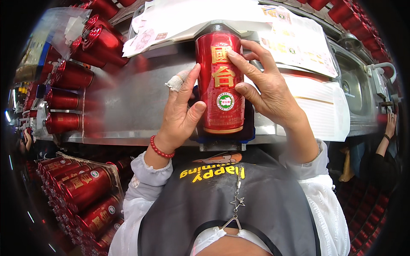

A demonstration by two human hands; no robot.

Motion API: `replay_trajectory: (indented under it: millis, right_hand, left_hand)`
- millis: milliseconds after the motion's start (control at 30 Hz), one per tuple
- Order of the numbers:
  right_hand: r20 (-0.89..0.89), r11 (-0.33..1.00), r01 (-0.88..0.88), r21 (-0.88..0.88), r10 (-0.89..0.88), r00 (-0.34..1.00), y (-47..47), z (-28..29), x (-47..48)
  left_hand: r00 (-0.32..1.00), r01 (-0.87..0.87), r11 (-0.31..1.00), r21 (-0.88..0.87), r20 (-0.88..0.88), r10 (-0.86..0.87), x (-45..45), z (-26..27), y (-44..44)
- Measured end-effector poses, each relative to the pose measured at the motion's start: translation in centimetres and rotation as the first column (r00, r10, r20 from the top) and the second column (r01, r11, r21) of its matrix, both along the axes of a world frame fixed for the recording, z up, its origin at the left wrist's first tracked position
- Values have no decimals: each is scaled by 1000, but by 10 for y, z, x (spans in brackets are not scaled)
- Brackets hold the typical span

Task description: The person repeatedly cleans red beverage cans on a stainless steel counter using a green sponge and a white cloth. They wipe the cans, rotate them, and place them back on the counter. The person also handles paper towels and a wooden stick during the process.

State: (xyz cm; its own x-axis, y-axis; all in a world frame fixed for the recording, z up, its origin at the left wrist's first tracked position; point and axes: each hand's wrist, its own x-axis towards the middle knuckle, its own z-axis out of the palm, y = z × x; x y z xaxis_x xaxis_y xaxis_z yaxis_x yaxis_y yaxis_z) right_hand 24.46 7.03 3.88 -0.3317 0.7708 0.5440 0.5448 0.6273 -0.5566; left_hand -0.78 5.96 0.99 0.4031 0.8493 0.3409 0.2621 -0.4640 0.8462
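A glossy red bottle (221, 118) lies before me, its dark end pointing away. It bears large gold characters and a round green-and-white emblem. Under it is a dark cloth (249, 128) with a blue edge, on a support at the table's front edge. My right hand (269, 83) rests its index fingertip on the upper gold character, with the thumb at the bottle's right side. My left hand (179, 115) is at the left side, index fingertip against the bottle and thumb near it. White cloth wraps one left finger. Neither hand closes around the bottle.
Decal sheets (298, 41) and white papers lie on trays at the back and right of the metal table (128, 105). A sink (355, 83) is at far right. Red bottles (72, 75) stand left; more are stacked (86, 188) below. Another person's hand (390, 124) shows at the right rim.
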Motion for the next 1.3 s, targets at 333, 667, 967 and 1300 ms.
replay_trajectory:
  millis: [333,667,967,1300]
  right_hand:
    - [-28,997,-44,-56,43,999,0,-7,3]
    - [-55,995,-37,-97,31,998,-6,-9,4]
    - [24,997,-27,-71,28,999,-4,-2,7]
    - [-12,995,-19,-97,18,1000,-29,-5,7]
  left_hand:
    - [999,42,958,284,-39,-32,6,11,17]
    - [987,93,959,269,-152,-53,-1,13,23]
    - [981,109,957,268,-184,-60,1,23,24]
    - [979,126,953,275,-193,-73,1,22,26]
